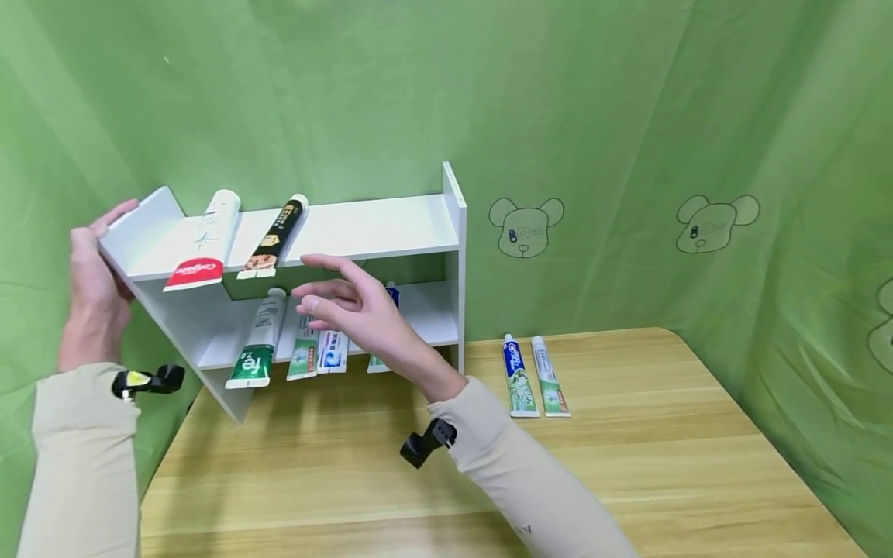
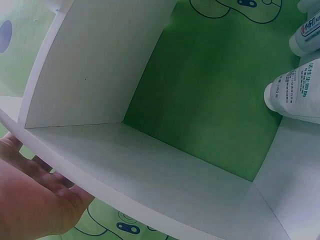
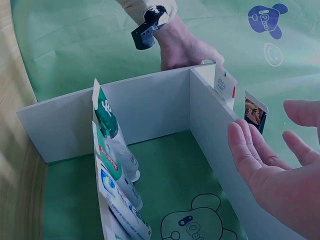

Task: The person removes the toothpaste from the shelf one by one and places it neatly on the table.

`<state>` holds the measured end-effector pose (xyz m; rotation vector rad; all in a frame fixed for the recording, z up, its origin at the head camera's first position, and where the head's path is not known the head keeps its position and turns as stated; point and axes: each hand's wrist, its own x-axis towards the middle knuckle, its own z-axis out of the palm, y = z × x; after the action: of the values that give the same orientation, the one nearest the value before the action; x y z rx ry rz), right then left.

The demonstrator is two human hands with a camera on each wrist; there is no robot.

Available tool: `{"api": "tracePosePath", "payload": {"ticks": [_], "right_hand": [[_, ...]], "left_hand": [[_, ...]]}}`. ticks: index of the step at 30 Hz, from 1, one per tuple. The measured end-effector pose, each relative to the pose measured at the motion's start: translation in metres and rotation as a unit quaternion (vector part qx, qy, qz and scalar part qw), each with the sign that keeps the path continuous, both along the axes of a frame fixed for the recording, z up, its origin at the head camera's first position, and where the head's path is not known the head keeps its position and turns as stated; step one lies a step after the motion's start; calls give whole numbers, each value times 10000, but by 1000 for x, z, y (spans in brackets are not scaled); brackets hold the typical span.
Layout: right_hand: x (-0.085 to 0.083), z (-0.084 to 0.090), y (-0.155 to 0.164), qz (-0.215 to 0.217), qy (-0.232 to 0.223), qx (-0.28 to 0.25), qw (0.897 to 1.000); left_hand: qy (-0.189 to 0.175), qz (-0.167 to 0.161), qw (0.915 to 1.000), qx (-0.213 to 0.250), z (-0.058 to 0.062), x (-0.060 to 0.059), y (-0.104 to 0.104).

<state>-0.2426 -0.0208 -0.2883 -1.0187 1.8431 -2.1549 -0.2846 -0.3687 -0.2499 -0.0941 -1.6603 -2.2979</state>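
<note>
A white two-tier shelf [image 1: 377, 229] stands at the back left of a wooden table [image 1: 488, 480]. My left hand [image 1: 98, 267] lies flat against the outside of its left side panel, fingers reaching up to the top edge. My right hand [image 1: 345, 302] hovers in front of the top board's edge, fingers spread and holding nothing. A white and red tube [image 1: 202, 244] and a black tube [image 1: 275, 236] lie on the top board. Several tubes lie on the lower board, among them a green and white one [image 1: 254, 345]. In the right wrist view my right hand [image 3: 270, 165] is beside the board's edge [image 3: 215, 125].
Two more tubes [image 1: 519, 377] [image 1: 549, 377] lie side by side on the table just right of the shelf. Green cloth with bear drawings [image 1: 526, 225] hangs behind and to the right. The table's front and right stretches show bare wood.
</note>
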Motion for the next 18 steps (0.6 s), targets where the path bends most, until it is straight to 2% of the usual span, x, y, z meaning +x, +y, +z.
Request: {"api": "tracePosePath", "payload": {"ticks": [13, 18], "right_hand": [[-11, 13, -26, 237, -565, -448, 9971], [-15, 17, -33, 338, -531, -534, 9966]], "left_hand": [[-29, -16, 10000, 15, -2, -1, -2], [24, -66, 10000, 26, -2, -2, -1]]}}
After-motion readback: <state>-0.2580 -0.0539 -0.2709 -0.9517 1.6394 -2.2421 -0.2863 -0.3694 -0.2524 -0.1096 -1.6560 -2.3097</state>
